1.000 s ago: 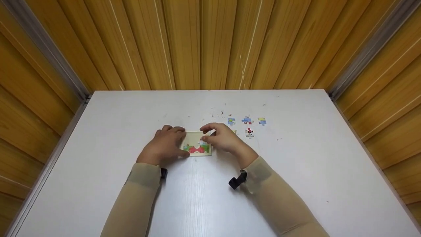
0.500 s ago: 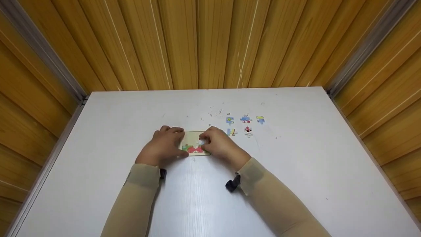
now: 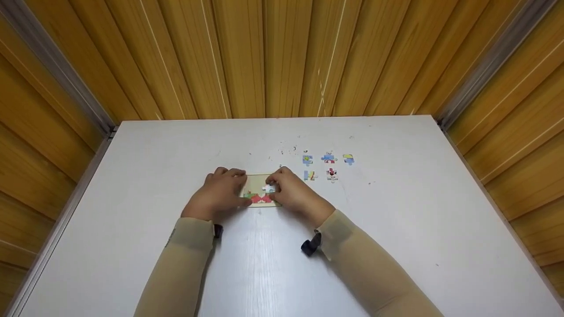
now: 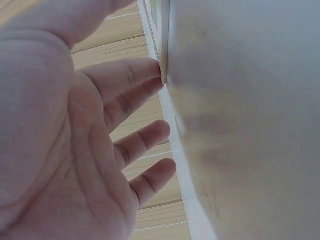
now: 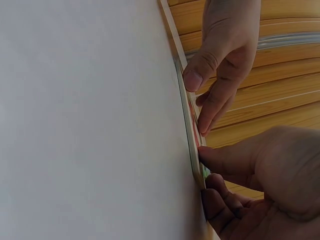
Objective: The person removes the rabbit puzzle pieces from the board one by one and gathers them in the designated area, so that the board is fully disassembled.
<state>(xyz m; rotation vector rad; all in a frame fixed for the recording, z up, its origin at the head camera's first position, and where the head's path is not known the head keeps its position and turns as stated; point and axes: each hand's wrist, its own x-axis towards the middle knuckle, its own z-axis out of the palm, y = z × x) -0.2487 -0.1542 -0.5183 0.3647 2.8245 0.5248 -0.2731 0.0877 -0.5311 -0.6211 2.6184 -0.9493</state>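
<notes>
A small jigsaw tray (image 3: 256, 180) lies on the white table, with red and green pieces (image 3: 260, 199) fitted along its near side. My left hand (image 3: 216, 193) holds the tray's left end, thumb at the near corner and index finger at the far one. In the left wrist view its fingertips meet the tray's corner, the outer fingers spread beyond. My right hand (image 3: 293, 189) covers the tray's right end and pinches a white and light-blue puzzle piece (image 3: 268, 188) between thumb and index finger. The right wrist view has its fingers (image 5: 227, 160) curled close over the tray's edge.
Several loose puzzle pieces (image 3: 328, 157) lie in two rows to the right of and behind the tray, one with a red and black picture (image 3: 332, 174). Dark specks dot the table (image 3: 374, 229) behind it. A wood-panelled wall (image 3: 282, 57) rises behind the table.
My right hand has moved left and lowered onto the tray's right end, uncovering a loose piece on the table. The white and light-blue piece has shifted slightly leftward. My left hand has stayed put.
</notes>
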